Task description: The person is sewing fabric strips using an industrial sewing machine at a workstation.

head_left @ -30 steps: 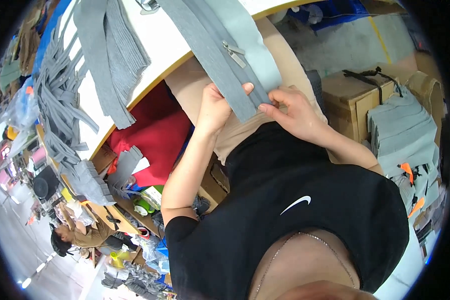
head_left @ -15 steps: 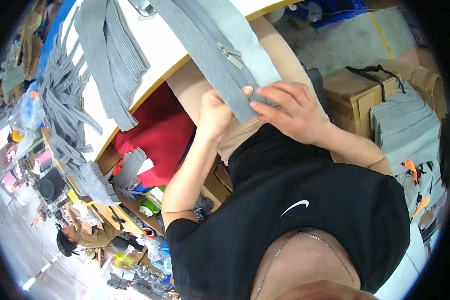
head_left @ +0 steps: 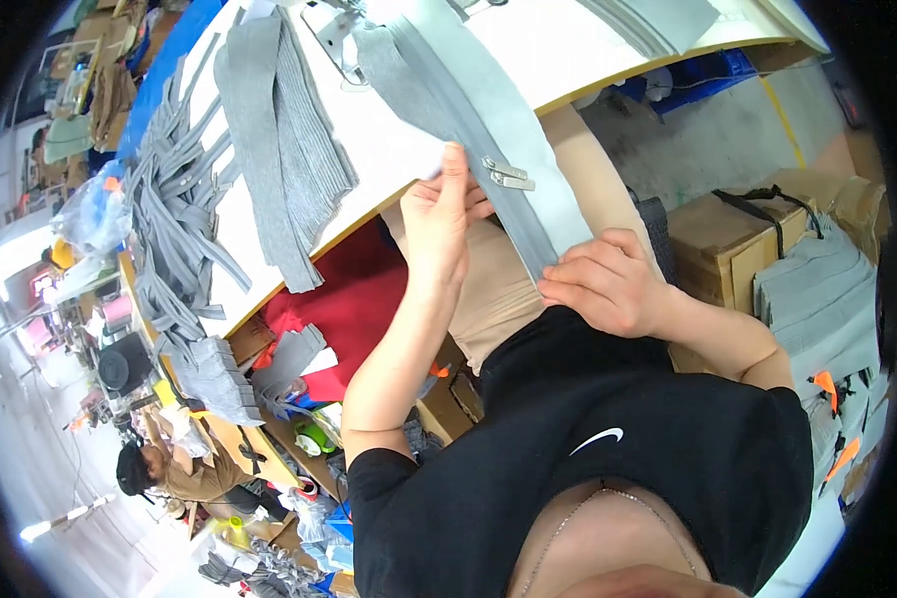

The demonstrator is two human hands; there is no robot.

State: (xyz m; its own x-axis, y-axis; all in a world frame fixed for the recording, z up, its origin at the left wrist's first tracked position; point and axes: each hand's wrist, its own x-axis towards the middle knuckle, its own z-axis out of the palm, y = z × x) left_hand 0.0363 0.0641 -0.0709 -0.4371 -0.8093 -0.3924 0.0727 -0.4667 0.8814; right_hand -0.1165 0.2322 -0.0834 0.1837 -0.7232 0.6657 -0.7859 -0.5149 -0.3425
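Observation:
A long zipper (head_left: 473, 140) runs down over the table edge toward me, with a pale grey-blue fabric panel (head_left: 528, 149) along its right side. Two metal zipper pulls (head_left: 508, 173) lie on it. My right hand (head_left: 608, 284) pinches the zipper and panel at their near end. On the left, my left hand (head_left: 439, 219) has its thumb raised at the edge of a darker grey fabric strip (head_left: 399, 80), its other fingers curled beneath. The strip's lower part is turned out of sight there.
Grey strips (head_left: 279, 149) lie stacked on the white table (head_left: 389, 149), beside a tangle of narrow grey strips (head_left: 174, 199). A metal machine part (head_left: 334, 45) sits at the far side. Cardboard boxes (head_left: 723, 244) and folded fabric (head_left: 817, 289) stand right. Another person (head_left: 194, 473) works far left.
My right hand has drawn down to the zipper's near end. My left hand has moved up along the grey strip, which now folds away from the zipper. The view has shifted.

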